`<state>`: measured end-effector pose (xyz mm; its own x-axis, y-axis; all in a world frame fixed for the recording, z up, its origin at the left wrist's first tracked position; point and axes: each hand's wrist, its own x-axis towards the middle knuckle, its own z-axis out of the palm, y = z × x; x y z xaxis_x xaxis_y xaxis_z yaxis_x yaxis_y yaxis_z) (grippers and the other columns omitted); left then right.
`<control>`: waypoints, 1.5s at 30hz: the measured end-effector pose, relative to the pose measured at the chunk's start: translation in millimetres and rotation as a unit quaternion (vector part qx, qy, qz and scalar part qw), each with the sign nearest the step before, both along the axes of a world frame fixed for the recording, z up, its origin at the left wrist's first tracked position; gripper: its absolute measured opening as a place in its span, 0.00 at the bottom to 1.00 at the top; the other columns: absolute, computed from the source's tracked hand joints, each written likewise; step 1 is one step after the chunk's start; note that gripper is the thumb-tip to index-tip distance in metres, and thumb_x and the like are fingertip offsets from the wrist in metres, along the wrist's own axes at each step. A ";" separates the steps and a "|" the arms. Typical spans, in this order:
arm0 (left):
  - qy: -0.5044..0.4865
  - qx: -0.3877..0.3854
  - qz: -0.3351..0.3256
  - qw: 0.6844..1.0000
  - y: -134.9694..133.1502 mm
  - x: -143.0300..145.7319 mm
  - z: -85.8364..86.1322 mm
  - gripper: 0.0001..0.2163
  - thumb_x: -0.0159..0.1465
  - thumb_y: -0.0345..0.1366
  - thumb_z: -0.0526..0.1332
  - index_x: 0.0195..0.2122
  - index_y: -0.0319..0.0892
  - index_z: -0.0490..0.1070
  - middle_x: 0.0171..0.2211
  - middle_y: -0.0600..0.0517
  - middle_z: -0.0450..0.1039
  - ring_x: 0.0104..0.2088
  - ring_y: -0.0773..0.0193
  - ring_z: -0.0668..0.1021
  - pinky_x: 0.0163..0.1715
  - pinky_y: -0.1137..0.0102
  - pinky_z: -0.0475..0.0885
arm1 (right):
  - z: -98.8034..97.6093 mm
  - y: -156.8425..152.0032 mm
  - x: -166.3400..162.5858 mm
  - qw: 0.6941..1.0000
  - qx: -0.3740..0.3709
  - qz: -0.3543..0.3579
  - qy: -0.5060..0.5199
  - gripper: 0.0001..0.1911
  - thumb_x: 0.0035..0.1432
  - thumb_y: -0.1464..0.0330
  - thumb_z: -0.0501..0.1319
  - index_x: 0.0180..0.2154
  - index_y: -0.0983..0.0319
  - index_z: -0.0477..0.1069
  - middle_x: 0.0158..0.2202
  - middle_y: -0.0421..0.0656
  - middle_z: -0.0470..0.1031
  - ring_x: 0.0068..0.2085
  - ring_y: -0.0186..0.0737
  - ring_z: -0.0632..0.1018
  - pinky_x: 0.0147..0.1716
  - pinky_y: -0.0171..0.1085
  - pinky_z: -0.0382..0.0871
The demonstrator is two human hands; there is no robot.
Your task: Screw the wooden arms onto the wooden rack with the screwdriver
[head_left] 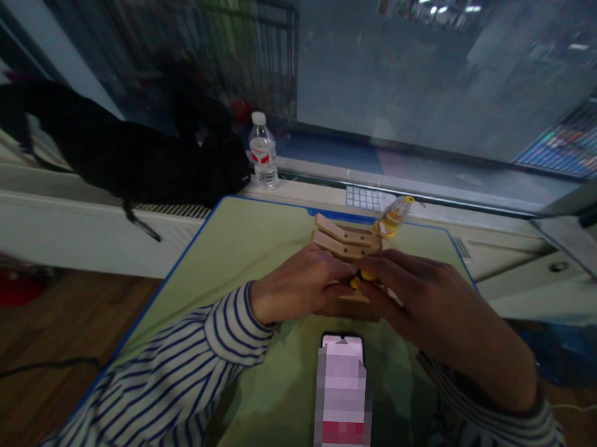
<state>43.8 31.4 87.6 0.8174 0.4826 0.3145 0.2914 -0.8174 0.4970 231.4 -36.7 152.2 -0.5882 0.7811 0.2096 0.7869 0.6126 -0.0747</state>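
Note:
Both hands meet over a wooden assembly (348, 238), built from pale angled slats with dark holes, near the far side of the table. My right hand (420, 290) comes in from the right, its fingers closed on a small yellow-and-black object (366, 276); its kind is not clear. Opposite it, my left hand (305, 280) is closed, thumb and fingers brought together beside that object and against the slats. What lies between the left fingertips is hidden. Below the slats, a brown wooden part (349, 309) shows at the near side.
A phone (343, 342), partly pixelated, lies on the blue-edged table (263, 231) nearer me. A clear package with yellow print (395, 215) stands at the far edge. Beyond are a water bottle (263, 151), a black bag (146, 159) and a window (411, 76).

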 end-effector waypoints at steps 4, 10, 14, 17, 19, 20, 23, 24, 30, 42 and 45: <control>-0.023 -0.010 -0.018 1.000 -0.4 0.4 -0.6 0.06 0.66 0.32 0.58 0.32 0.39 0.71 0.29 0.54 0.74 0.30 0.67 0.75 0.35 0.71 0.65 | -0.4 0.9 -0.2 1.000 0.001 -0.014 0.000 0.11 0.66 0.65 0.51 0.45 0.62 0.69 0.39 0.46 0.77 0.37 0.47 0.79 0.33 0.44 0.72; -0.056 -0.037 -0.049 0.997 -0.2 -0.5 0.6 0.07 0.67 0.31 0.56 0.36 0.39 0.73 0.33 0.51 0.76 0.34 0.66 0.76 0.39 0.70 0.67 | -0.8 1.1 -1.0 1.000 0.004 -0.023 -0.009 0.11 0.66 0.64 0.52 0.45 0.61 0.68 0.39 0.45 0.77 0.36 0.47 0.79 0.31 0.42 0.69; -0.052 -0.043 -0.051 0.996 -0.3 -1.1 3.1 0.07 0.67 0.32 0.57 0.37 0.40 0.74 0.36 0.50 0.77 0.35 0.65 0.77 0.40 0.70 0.67 | -1.2 1.4 -1.2 0.999 0.009 -0.029 -0.016 0.11 0.66 0.63 0.52 0.42 0.61 0.68 0.37 0.46 0.77 0.35 0.45 0.79 0.30 0.40 0.67; -0.055 -0.049 -0.043 0.996 -0.9 -0.8 4.9 0.07 0.66 0.36 0.58 0.40 0.41 0.75 0.39 0.50 0.77 0.38 0.64 0.77 0.41 0.69 0.68 | -1.4 2.1 -1.8 0.999 0.010 -0.031 -0.019 0.11 0.66 0.62 0.52 0.42 0.61 0.68 0.37 0.46 0.77 0.35 0.46 0.79 0.30 0.41 0.67; -0.063 -0.051 -0.037 0.996 -1.1 -0.3 5.0 0.09 0.65 0.38 0.59 0.42 0.41 0.75 0.40 0.49 0.77 0.40 0.63 0.77 0.41 0.70 0.68 | -1.3 2.7 -2.6 0.999 0.009 -0.031 -0.021 0.11 0.66 0.61 0.52 0.41 0.61 0.68 0.37 0.46 0.77 0.35 0.47 0.79 0.30 0.42 0.68; -0.063 -0.049 -0.034 0.996 -1.0 0.0 4.7 0.09 0.65 0.39 0.59 0.42 0.41 0.75 0.40 0.49 0.77 0.40 0.63 0.77 0.41 0.69 0.67 | -1.1 2.9 -3.0 0.999 0.008 -0.030 -0.022 0.11 0.66 0.61 0.52 0.41 0.61 0.68 0.36 0.46 0.76 0.35 0.48 0.79 0.29 0.42 0.68; -0.054 -0.036 -0.020 0.998 -0.6 0.4 3.5 0.10 0.66 0.40 0.58 0.39 0.40 0.76 0.36 0.50 0.77 0.37 0.63 0.77 0.40 0.69 0.67 | -0.4 2.6 -3.4 1.000 0.011 -0.024 -0.016 0.11 0.66 0.62 0.52 0.42 0.61 0.68 0.38 0.46 0.77 0.35 0.48 0.79 0.31 0.44 0.71; -0.050 -0.035 -0.018 0.998 -0.4 0.3 3.3 0.11 0.66 0.40 0.58 0.39 0.40 0.76 0.35 0.50 0.77 0.37 0.63 0.77 0.40 0.69 0.67 | -0.1 2.2 -3.1 1.000 0.018 -0.018 -0.010 0.12 0.66 0.63 0.53 0.45 0.62 0.68 0.40 0.47 0.77 0.37 0.48 0.79 0.32 0.44 0.72; -0.027 -0.015 -0.010 0.999 -0.4 -0.6 3.7 0.09 0.66 0.38 0.58 0.39 0.39 0.74 0.35 0.49 0.77 0.36 0.63 0.77 0.40 0.68 0.67 | 1.9 -1.7 -0.7 0.999 0.033 0.016 0.015 0.15 0.65 0.68 0.54 0.52 0.63 0.67 0.51 0.50 0.74 0.44 0.45 0.78 0.41 0.44 0.74; -0.037 -0.021 -0.030 0.999 0.7 -0.5 -3.5 0.07 0.67 0.33 0.56 0.36 0.39 0.73 0.33 0.50 0.76 0.36 0.63 0.77 0.37 0.69 0.67 | 0.3 0.4 -2.9 1.000 -0.003 0.006 0.004 0.11 0.66 0.68 0.51 0.41 0.62 0.70 0.44 0.49 0.77 0.42 0.45 0.79 0.39 0.44 0.73; -0.057 -0.031 -0.043 0.997 0.8 -0.6 -4.8 0.06 0.66 0.29 0.56 0.38 0.39 0.73 0.34 0.51 0.76 0.36 0.64 0.77 0.39 0.70 0.67 | 0.4 0.7 -3.2 1.000 -0.001 0.000 -0.002 0.11 0.66 0.67 0.51 0.45 0.62 0.69 0.41 0.47 0.77 0.39 0.46 0.79 0.36 0.43 0.73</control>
<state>43.2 32.1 82.8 0.8174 0.4334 0.3794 0.1597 -0.8034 0.5736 228.2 -36.0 152.6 -0.5896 0.7811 0.2054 0.7868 0.6130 -0.0727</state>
